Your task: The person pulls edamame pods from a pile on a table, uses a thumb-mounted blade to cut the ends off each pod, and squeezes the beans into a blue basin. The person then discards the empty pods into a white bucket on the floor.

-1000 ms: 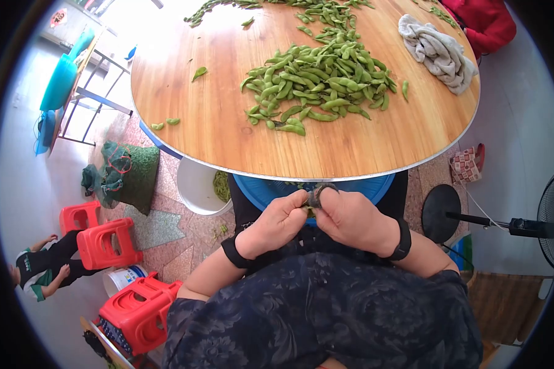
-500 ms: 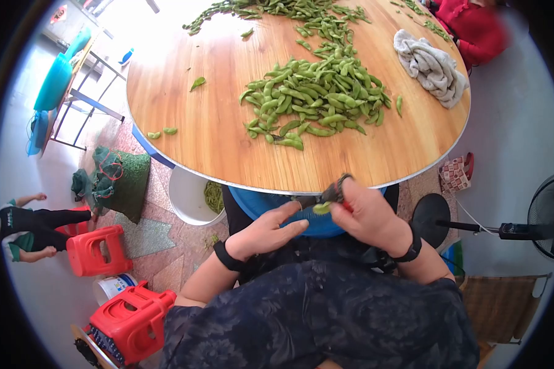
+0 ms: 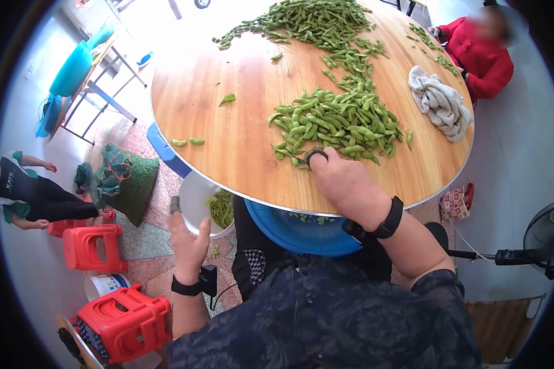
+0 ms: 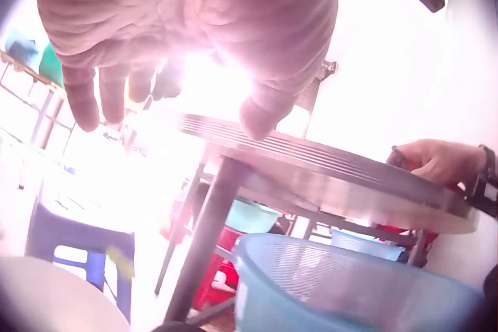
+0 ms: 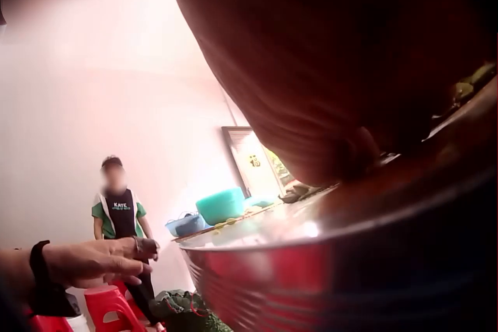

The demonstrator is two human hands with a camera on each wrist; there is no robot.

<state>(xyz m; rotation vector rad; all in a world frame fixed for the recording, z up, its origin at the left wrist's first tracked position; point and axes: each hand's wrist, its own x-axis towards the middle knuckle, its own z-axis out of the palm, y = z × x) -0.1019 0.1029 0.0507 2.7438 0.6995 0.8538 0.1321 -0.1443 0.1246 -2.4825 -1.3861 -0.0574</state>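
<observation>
Green soybean pods point(image 3: 332, 123) lie heaped on the round wooden table point(image 3: 246, 166). My right hand point(image 3: 354, 187) reaches over the near edge, its fingertips right at the front pods of this heap; a dark cover is on one digit. I cannot tell whether the fingers pinch a pod. My left hand point(image 3: 189, 243) is held out to the left with fingers extended, overlapping the white bucket point(image 3: 197, 203) of green pieces. Its palm point(image 4: 187, 5) is bare in the left wrist view. A blue basket point(image 3: 289, 227) with some green beans sits over my lap, under the table edge.
A crumpled cloth point(image 3: 440, 101) lies at the table's right. Two people are present: one in red point(image 3: 483, 58) at the far right, another point(image 3: 31, 187) at left. Red stools point(image 3: 95, 246) and a green sack point(image 3: 132, 184) stand left; a fan point(image 3: 541, 237) stands right.
My hands have moved apart. The right one, which held a pod and a dark-covered digit up at the table edge, is now at the heap; the left has swung out over the bucket.
</observation>
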